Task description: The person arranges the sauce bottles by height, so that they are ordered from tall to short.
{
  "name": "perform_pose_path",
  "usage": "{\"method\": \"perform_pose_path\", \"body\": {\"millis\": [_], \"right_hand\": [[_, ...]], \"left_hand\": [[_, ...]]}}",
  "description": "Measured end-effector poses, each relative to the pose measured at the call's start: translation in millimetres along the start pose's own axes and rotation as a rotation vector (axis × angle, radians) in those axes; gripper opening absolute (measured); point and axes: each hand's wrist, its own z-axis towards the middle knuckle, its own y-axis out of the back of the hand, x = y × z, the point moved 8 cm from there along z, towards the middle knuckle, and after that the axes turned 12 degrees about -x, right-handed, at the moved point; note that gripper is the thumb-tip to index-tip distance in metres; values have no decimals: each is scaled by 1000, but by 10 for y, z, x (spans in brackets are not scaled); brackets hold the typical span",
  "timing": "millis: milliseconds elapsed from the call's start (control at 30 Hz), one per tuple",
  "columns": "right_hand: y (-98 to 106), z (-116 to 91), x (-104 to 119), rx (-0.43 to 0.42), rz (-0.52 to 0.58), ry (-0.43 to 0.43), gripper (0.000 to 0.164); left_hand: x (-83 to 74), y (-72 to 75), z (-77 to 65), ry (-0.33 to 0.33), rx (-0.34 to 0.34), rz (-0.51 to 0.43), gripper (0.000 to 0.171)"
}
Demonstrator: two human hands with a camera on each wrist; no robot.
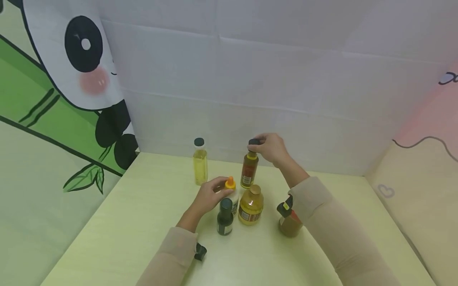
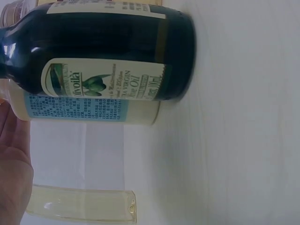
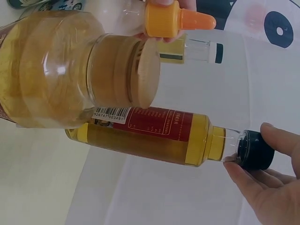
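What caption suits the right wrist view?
Right hand pinches the round black cap of a slim, transparent, red-labelled bottle.

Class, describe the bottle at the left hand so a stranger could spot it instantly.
On the pale table, find the left hand. It grips the top of a whitish bottle, behind a dark bottle and beside an amber jar. Only this one has a pointed orange cap.

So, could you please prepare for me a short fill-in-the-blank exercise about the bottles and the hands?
1. The right hand pinches the black cap of the tall amber bottle, whose printed label is mainly ____.
2. The left hand holds the white bottle at its top, where the pointed nozzle is ____.
3. On the dark, round-bodied bottle, the cream label reads "Extra Virgin ____ Oil".
Missing words: red; orange; Olive.
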Motion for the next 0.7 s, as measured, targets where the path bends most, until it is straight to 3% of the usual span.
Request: {"method": "perform_pose_path", "body": {"millis": [700], "right_hand": [[-345,104,108,16,-21,25,39]], "left_hand": [[26,-78,-12,34,40,12,37]]}}
